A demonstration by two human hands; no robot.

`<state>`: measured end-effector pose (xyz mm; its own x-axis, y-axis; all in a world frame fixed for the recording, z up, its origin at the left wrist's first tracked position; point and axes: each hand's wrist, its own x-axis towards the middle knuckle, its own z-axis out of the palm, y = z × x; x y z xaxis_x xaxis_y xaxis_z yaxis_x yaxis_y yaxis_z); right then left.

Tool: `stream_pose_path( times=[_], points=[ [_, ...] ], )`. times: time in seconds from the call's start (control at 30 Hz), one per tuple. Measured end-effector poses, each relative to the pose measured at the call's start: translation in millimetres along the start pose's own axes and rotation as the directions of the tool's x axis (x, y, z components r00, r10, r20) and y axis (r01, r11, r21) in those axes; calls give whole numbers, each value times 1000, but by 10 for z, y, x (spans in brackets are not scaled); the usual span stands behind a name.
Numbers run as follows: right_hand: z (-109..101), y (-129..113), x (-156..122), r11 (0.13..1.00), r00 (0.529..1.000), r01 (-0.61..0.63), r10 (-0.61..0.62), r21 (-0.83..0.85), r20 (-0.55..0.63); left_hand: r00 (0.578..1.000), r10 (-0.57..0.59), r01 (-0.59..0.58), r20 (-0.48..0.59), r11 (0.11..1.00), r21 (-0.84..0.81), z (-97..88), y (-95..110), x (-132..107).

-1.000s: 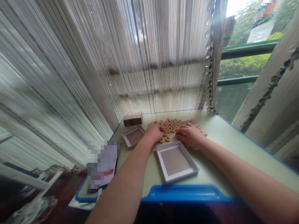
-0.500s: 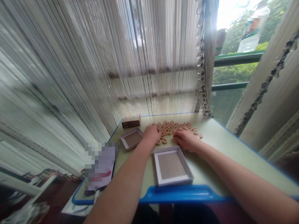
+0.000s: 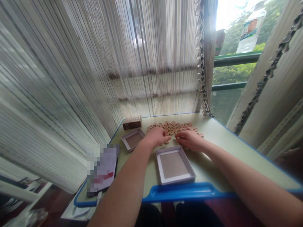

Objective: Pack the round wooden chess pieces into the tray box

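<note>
Round wooden Chinese chess pieces [image 3: 174,129] lie in a flat cluster on the table, several with reddish or dark marks. My left hand [image 3: 155,137] rests over the cluster's near left side, thumb and fingers apart, with a single piece [image 3: 167,142] just under its fingertips. Facing it, my right hand [image 3: 190,139] is spread low over the pieces on the right, fingers stretched leftward and a few pieces partly hidden beneath the palm. A narrow gap separates the two hands. Nearer to me sits a shallow open box [image 3: 159,168] with a bare brown bottom.
A second shallow tray [image 3: 126,144] lies left of my left hand, with a small brown box [image 3: 132,122] behind it. A phone or tablet [image 3: 104,170] with a cable is at the left edge. The table [image 3: 227,151] has a blue rim; a string curtain [image 3: 151,56] hangs behind.
My left hand has moved slightly right and its fingers have opened out, now over the loose pieces near the front. The right hand stays almost in place. The view has shifted a little.
</note>
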<state>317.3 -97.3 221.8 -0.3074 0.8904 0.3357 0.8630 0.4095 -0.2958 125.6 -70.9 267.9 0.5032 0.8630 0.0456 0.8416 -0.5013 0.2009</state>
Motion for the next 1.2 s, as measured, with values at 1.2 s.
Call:
stream_pose_path(
  times=[1.2],
  points=[
    [-137, 120, -24, 959, 967, -255, 254, -123, -20, 993, 103, -101, -65, 994, 43, 152, -32, 75]
  ],
)
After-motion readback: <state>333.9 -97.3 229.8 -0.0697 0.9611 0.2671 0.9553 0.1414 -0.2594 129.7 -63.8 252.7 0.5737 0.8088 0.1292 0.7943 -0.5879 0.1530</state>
